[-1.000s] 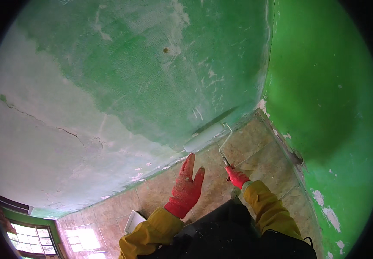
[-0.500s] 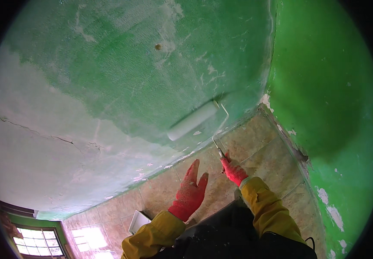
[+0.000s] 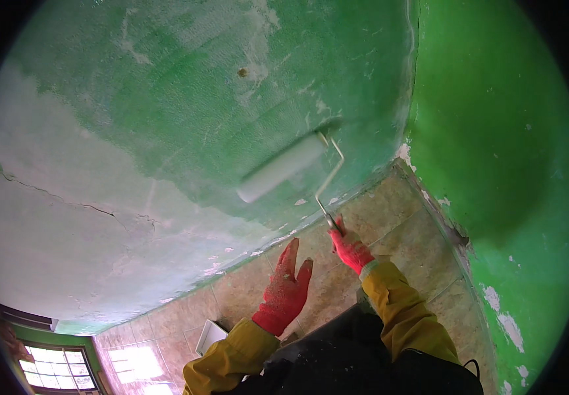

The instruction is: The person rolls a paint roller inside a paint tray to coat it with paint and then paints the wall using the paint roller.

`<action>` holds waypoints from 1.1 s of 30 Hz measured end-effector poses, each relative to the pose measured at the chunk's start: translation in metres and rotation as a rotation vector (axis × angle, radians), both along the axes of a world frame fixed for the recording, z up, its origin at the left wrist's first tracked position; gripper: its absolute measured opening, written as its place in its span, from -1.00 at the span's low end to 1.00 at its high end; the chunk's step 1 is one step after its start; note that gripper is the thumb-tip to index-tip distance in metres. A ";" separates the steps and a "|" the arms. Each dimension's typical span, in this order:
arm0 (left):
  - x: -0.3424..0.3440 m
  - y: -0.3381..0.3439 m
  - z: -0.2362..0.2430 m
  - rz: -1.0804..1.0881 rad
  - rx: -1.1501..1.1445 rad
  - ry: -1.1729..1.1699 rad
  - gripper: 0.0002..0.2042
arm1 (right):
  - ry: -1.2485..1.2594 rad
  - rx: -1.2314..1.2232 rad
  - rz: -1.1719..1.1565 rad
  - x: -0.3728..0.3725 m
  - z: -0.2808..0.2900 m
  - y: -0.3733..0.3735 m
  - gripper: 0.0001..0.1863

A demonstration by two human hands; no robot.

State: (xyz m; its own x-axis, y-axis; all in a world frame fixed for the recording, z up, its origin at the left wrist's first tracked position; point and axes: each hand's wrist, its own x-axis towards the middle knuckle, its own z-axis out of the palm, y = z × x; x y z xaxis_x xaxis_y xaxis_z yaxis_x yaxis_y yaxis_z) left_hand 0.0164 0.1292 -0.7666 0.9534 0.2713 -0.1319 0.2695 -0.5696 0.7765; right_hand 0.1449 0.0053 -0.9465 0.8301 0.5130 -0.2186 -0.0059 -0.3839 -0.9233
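My right hand [image 3: 351, 249], in a red glove, is closed round the handle of a paint roller [image 3: 283, 168]. The roller's bent wire frame reaches up to a white sleeve, which lies slanted against the green wall [image 3: 185, 125], a little above the floor line. Slight blur shows on the sleeve. My left hand [image 3: 285, 291], also red-gloved, hangs to the left over the tiled floor with its fingers spread, holding nothing. Whitish paint covers the wall's left part; green with scuffs and pale scratches shows on the rest.
A second green wall [image 3: 495, 131] meets this one at a corner on the right, its paint flaking near the floor. A white tray [image 3: 210, 337] sits on the tiled floor [image 3: 396, 230] beside my left sleeve. A barred window [image 3: 59, 368] stands at lower left.
The roller has moved up and left along the wall, my right hand moving with it. My left hand has shifted slightly up and left, still spread.
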 end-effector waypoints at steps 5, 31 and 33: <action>-0.003 0.006 -0.008 0.006 -0.008 0.004 -0.49 | -0.200 -0.170 0.164 -0.027 -0.086 -0.029 -0.62; -0.004 0.008 -0.009 0.033 -0.058 -0.057 -0.49 | 0.141 -0.012 -0.050 -0.001 -0.013 -0.005 -0.42; -0.004 0.007 -0.010 0.018 -0.041 -0.067 -0.49 | 0.115 -0.072 0.011 -0.014 -0.055 -0.012 -0.46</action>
State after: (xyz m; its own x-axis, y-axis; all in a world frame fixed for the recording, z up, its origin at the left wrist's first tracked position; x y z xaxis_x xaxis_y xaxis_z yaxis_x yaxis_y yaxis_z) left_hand 0.0128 0.1359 -0.7766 0.9554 0.2843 -0.0796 0.2264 -0.5325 0.8156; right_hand 0.1311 -0.0067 -1.0014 0.7919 0.5016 -0.3483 -0.1050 -0.4500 -0.8868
